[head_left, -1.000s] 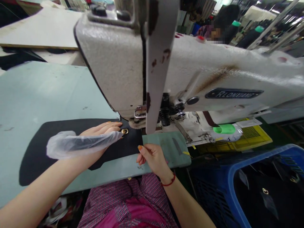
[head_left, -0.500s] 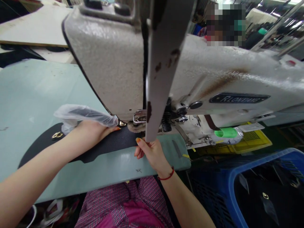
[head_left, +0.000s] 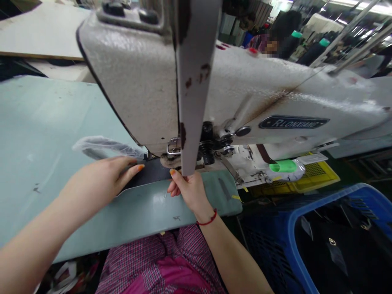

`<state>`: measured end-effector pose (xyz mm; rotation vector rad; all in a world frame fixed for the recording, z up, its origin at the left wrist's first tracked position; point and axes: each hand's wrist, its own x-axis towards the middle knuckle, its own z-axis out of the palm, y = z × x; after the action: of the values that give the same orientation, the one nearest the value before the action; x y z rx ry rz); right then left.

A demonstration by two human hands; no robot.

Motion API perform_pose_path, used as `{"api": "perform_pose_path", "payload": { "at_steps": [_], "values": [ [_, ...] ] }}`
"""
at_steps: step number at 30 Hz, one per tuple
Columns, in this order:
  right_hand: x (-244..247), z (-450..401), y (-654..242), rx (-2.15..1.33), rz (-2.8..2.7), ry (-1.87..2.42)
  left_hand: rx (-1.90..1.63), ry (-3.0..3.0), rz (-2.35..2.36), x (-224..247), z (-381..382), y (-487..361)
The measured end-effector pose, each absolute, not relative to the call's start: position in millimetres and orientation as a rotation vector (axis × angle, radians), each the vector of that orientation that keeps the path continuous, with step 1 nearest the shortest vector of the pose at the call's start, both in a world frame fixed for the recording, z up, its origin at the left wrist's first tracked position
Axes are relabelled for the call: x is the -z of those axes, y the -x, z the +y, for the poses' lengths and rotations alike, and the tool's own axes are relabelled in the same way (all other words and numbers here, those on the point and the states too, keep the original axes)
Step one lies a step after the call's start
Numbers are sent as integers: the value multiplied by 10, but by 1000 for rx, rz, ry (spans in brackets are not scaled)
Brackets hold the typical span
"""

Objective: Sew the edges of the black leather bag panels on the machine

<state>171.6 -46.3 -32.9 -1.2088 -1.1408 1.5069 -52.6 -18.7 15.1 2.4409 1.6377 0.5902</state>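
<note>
A black leather piece (head_left: pixel 154 170) lies under the head of the sewing machine (head_left: pixel 134 81), much of it hidden by my left hand. My left hand (head_left: pixel 104 177) grips it at the left, thumb on the near side and fingers beyond. Behind that hand a strap in clear plastic wrap (head_left: pixel 107 146) arches up from the table, its right end near a small metal fitting by the machine head. Close to the needle area, my right hand (head_left: pixel 188 190) is closed at the piece's right end, thumb on top and fingers curled. The upright metal bar (head_left: pixel 196 90) hides the stitching point.
To the lower right stands a blue crate (head_left: pixel 294 228) holding black pieces with gold fittings. A yellow crate (head_left: pixel 324 173) sits below the machine arm, near a green-lined plastic cup (head_left: pixel 284 166). The pale green table (head_left: pixel 55 118) stretches left; a person is in the background.
The black piece has turned, and its left end with the gold fitting no longer shows. My left hand has shifted left and rotated. My right hand stays by the needle area.
</note>
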Motion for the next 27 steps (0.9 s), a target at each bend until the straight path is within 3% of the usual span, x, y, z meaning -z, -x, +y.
{"api": "perform_pose_path", "payload": {
  "at_steps": [2,5,7,10,19,27],
  "values": [
    [325,-469,-1710,-1498,-1126,1201,-728,-2261,1626,-143,-579,348],
    [305,-476,-1707,-1471,-1126,1202,-858,-1499,1336,94,-963,-7],
    [288,-480,-1706,-1453,-1128,1198,-914,-942,1151,295,-982,-220],
    [275,-490,-1702,-1447,-1116,1187,-1005,-570,927,451,-758,-396],
    [357,-565,-1627,-1568,-803,1140,-921,-423,892,389,-450,-365],
    [240,-549,-1691,-1311,-1127,1239,-824,-656,1104,391,-432,-253]
  ]
}}
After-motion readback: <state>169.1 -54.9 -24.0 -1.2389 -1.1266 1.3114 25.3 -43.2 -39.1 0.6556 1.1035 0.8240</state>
